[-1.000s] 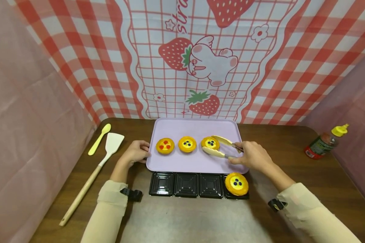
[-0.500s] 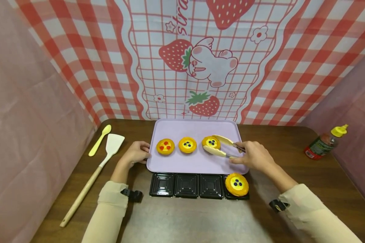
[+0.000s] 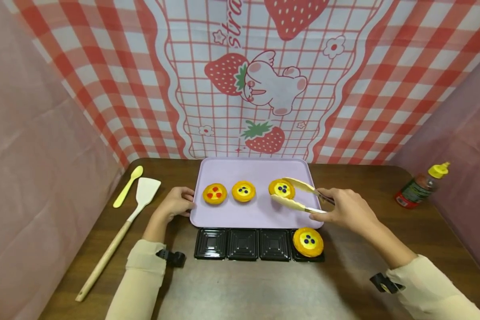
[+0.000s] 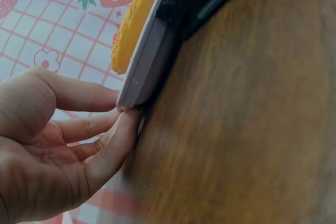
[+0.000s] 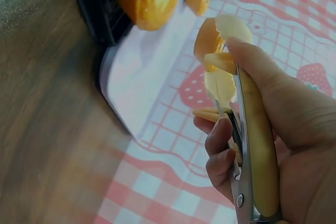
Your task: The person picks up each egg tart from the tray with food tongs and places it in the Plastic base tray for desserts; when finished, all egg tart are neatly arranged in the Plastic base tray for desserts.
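My right hand (image 3: 350, 211) grips a pair of tongs (image 5: 257, 145) with cream tips. Between those tips sits a tart (image 3: 282, 189) with blueberry-like dots, over the right part of the lilac tray (image 3: 256, 218). It appears slightly raised off the tray in the right wrist view. At the tray's left edge, my left hand (image 3: 176, 203) pinches the rim between thumb and fingers, as the left wrist view shows. Another blueberry tart (image 3: 243, 191) and a tart with red pieces (image 3: 214, 194) lie on the tray. A black compartment container (image 3: 243, 244) carries one blueberry tart (image 3: 308, 242) in its rightmost compartment.
On the left lie a white spatula (image 3: 146, 191) with a wooden handle and a yellow spoon (image 3: 128, 186). A sauce bottle (image 3: 420, 186) with a yellow cap stands at the right. Behind the wooden table (image 3: 368, 178) hangs a strawberry-print cloth (image 3: 264, 89).
The tongs have moved a little to the right with the tart between their tips, widening its distance from the middle tart. My left hand stays at the tray edge.
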{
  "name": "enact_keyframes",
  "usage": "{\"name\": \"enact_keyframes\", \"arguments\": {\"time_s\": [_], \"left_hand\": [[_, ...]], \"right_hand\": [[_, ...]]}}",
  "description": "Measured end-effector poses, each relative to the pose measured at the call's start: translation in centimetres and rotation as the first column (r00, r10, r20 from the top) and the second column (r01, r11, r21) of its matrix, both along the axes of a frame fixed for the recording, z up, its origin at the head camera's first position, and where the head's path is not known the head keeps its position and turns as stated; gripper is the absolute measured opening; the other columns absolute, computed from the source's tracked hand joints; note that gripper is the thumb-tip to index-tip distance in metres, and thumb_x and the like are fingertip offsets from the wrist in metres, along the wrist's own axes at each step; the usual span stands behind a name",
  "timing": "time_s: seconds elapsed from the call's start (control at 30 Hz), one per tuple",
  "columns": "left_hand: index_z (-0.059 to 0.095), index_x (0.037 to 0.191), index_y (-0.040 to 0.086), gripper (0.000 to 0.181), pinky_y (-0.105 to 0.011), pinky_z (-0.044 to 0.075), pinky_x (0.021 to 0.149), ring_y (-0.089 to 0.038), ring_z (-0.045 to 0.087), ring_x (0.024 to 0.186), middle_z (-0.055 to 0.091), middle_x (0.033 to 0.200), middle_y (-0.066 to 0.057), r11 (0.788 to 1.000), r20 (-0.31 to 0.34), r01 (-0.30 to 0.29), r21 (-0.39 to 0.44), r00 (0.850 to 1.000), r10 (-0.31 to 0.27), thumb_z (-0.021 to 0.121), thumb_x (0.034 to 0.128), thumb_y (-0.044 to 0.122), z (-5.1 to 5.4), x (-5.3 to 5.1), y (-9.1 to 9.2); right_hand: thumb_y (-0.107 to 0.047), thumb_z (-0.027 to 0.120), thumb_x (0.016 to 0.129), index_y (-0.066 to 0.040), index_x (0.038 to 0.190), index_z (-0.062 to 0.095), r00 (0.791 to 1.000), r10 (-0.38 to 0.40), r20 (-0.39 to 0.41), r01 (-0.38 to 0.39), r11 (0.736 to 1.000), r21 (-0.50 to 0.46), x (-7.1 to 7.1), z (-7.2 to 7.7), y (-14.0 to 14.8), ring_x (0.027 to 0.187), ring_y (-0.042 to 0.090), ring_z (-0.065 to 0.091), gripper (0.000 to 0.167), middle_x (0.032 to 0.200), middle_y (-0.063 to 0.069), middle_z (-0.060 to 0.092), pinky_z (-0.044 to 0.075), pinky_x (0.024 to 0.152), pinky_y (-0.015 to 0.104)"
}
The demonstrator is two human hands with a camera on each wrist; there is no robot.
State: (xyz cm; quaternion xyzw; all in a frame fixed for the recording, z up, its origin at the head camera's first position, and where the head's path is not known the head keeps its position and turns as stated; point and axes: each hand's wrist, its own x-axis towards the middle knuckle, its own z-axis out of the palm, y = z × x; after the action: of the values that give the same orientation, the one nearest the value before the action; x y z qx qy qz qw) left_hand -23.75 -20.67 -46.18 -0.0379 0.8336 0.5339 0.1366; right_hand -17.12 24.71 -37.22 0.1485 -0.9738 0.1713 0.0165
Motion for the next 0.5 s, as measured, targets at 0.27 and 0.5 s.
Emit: {"name": "enact_keyframes", "arguments": {"time_s": [0.27,0.5], "left_hand": [[0.052,0.124,-0.012,0.045,-0.038,0.061,0.063,-0.023,0.059,0.078,0.054,0.101,-0.02,1.0,-0.005,-0.001,-0.005,1.0,0.001,0.067,0.0817,-0.006,0.0,-0.3,-0.1],[0.052,0.124,-0.012,0.045,-0.039,0.061,0.064,-0.025,0.059,0.08,0.054,0.102,-0.021,1.0,0.007,-0.003,-0.007,1.0,0.003,0.067,0.0824,-0.006,-0.1,-0.1,0.0]], "right_hand": [[-0.051,0.087,0.069,-0.003,0.128,0.066,0.998,0.064,0.008,-0.064,0.998,-0.002,2.7,1.6,0.3,0.078,0.017,0.061,0.079,0.112,0.017,0.07,0.045,0.057,0.03],[-0.042,0.09,0.067,-0.003,0.122,0.069,0.988,0.13,-0.087,-0.132,0.991,-0.009,5.4,1.4,0.2,0.09,0.023,0.069,0.07,0.107,0.009,0.073,0.057,0.067,0.042]]}}
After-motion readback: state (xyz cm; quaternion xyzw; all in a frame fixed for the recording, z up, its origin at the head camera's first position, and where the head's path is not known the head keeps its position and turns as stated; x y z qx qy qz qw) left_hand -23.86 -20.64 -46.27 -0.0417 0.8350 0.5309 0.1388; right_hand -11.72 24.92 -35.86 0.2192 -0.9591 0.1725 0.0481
